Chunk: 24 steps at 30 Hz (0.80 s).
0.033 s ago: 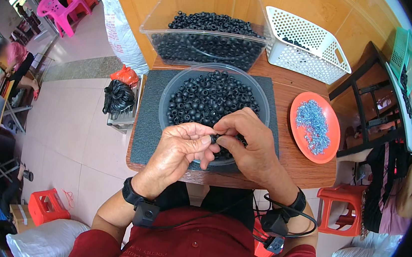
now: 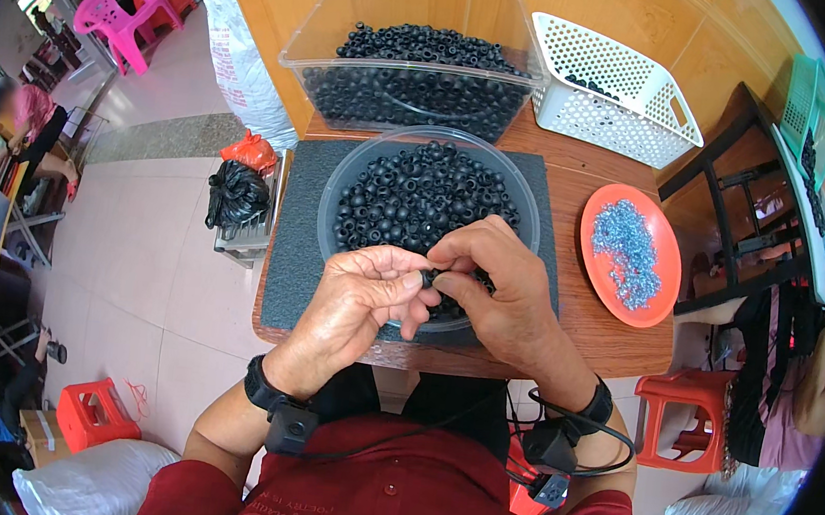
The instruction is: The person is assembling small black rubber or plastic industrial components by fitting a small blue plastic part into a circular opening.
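Above the near side of a clear round tub (image 2: 330,199), both hands meet at one small black round hollow piece (image 2: 427,277). My left hand (image 2: 359,292) pinches it between thumb and forefinger, its other fingers curled below. From the other side, the thumb and forefinger of my right hand (image 2: 500,287) close on the same piece; whether they also hold something smaller is hidden. Many similar black pieces (image 2: 419,193) fill the tub beneath. At the right, an orange-red plate (image 2: 666,284) bears a heap of tiny clear bluish bits (image 2: 624,250).
The tub stands on a dark grey mat (image 2: 290,275) on a wooden table (image 2: 574,345). Behind it are a clear rectangular bin (image 2: 303,55) of black pieces and a white perforated basket (image 2: 608,122). A black bag (image 2: 238,197) lies left; a red stool (image 2: 682,417) stands right, near another person.
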Available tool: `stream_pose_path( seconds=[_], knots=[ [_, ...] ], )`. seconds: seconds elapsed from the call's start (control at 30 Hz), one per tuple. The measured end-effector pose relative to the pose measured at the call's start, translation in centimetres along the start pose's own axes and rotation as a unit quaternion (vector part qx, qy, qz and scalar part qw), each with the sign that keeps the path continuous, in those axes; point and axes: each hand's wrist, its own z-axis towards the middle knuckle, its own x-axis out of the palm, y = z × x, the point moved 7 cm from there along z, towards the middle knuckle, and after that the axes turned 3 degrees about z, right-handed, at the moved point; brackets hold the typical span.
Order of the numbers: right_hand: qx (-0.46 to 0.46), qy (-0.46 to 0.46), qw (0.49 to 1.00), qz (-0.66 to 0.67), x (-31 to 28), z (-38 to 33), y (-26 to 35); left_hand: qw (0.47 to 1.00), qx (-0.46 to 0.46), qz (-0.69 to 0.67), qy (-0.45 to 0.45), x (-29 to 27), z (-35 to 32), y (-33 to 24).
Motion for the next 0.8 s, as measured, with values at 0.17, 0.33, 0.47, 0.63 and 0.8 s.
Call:
stream_pose_path(
  seconds=[0.17, 0.33, 0.47, 0.63, 0.8],
  knots=[
    [-0.009, -0.007, 1.000, -0.005, -0.08, 0.36, -0.26, 1.000, 0.005, -0.006, 0.009, 0.03, 0.49, -0.28],
    [0.002, -0.007, 1.000, 0.003, -0.26, 0.28, -0.44, 1.000, 0.002, 0.006, 0.012, 0.15, 0.55, -0.37],
    [0.003, -0.009, 1.000, 0.006, -0.36, 0.23, -0.65, 1.000, -0.003, 0.018, 0.004, 0.30, 0.68, -0.40],
    [0.011, -0.008, 1.000, 0.021, -0.43, 0.15, -0.41, 1.000, -0.010, 0.011, -0.004, 0.41, 0.81, -0.33],
    [-0.023, -0.019, 0.999, 0.019, -0.31, 0.00, 0.02, 1.000, 0.004, -0.013, -0.008, 0.59, 0.89, -0.16]
  ],
)
